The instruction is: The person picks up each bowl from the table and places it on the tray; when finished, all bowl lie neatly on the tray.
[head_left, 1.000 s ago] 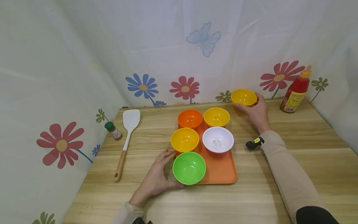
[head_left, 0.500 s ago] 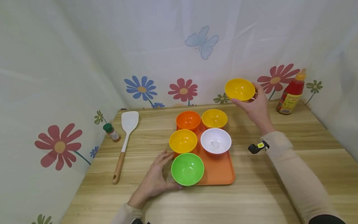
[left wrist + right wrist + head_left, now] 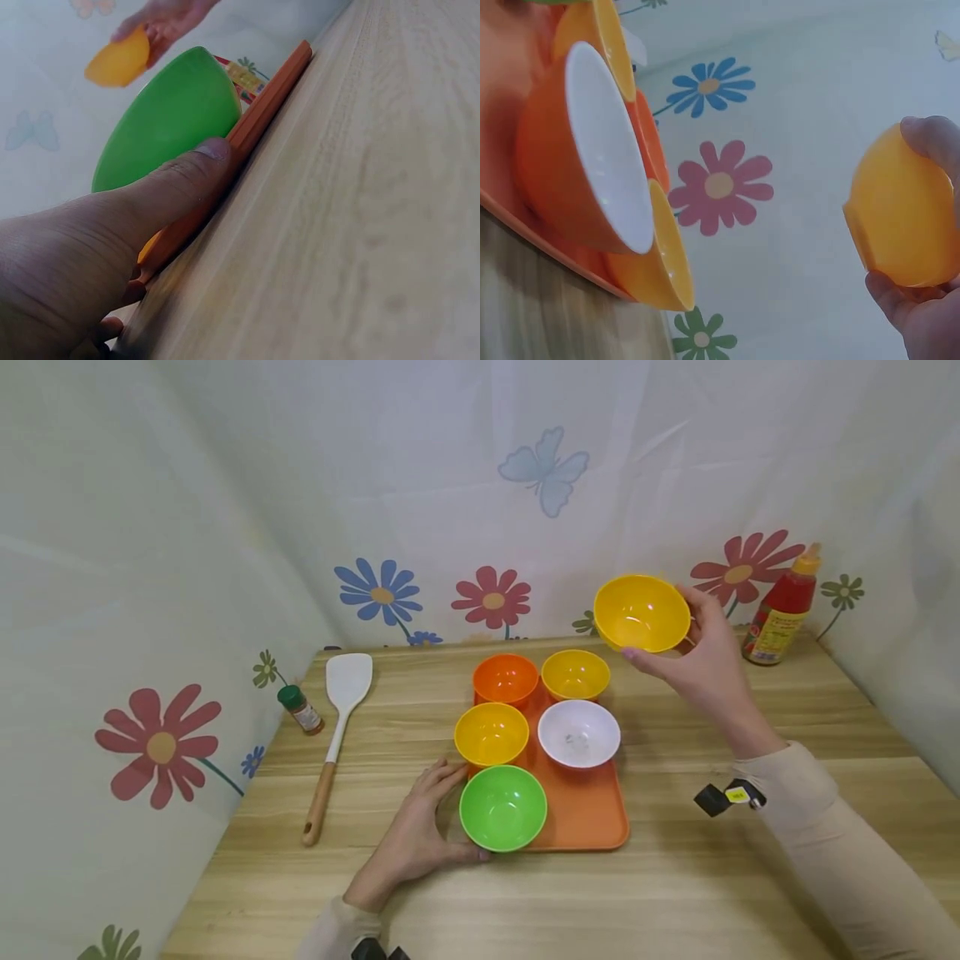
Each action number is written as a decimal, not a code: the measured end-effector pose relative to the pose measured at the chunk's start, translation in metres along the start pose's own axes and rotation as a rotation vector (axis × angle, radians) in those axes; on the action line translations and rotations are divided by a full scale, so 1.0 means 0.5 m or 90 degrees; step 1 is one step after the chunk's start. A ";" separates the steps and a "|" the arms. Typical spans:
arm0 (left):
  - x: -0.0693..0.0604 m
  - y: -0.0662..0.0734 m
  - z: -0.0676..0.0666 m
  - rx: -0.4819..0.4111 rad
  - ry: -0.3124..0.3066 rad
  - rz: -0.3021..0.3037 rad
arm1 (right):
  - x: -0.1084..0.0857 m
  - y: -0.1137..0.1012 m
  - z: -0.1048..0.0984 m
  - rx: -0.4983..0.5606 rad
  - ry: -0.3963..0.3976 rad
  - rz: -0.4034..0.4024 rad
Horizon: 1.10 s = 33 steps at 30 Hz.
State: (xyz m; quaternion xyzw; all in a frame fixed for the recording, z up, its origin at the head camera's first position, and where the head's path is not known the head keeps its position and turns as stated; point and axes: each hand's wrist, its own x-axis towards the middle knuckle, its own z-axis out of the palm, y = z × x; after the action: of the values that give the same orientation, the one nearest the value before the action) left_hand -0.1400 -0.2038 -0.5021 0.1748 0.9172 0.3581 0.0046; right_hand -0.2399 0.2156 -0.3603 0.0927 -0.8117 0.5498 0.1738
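My right hand (image 3: 708, 664) holds a yellow bowl (image 3: 640, 610) up at the back right, with the opening tilted toward the head camera. In the right wrist view, the thumb and fingers grip that yellow bowl (image 3: 904, 214) by its sides. My left hand (image 3: 416, 839) grips the near left corner of an orange tray (image 3: 588, 818); in the left wrist view, the thumb presses the tray's rim (image 3: 266, 105). On the tray stand a green bowl (image 3: 503, 810), two yellow bowls (image 3: 491, 735), an orange bowl (image 3: 506, 679) and a bowl with a white inside (image 3: 579, 735).
On the left lie a white spatula (image 3: 348, 685) with a wooden handle and a small green-capped seasoning jar (image 3: 300, 708). A red sauce bottle (image 3: 780, 610) stands at the back right. Flower-printed cloth (image 3: 420, 485) hangs behind the wooden table (image 3: 600, 902).
My right hand has lifted the yellow bowl from the back of the table and drawn it slightly nearer, tilting it. The left hand stays on the tray.
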 end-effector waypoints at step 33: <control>0.005 -0.002 0.001 -0.002 -0.006 0.007 | -0.277 0.049 0.048 0.076 -0.222 0.070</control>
State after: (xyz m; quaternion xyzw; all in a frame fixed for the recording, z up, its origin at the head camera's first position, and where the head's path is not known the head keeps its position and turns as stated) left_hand -0.1425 -0.2034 -0.5030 0.1814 0.9157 0.3584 0.0074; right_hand -0.1251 0.1970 -0.4428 0.1519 -0.7994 0.5812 -0.0056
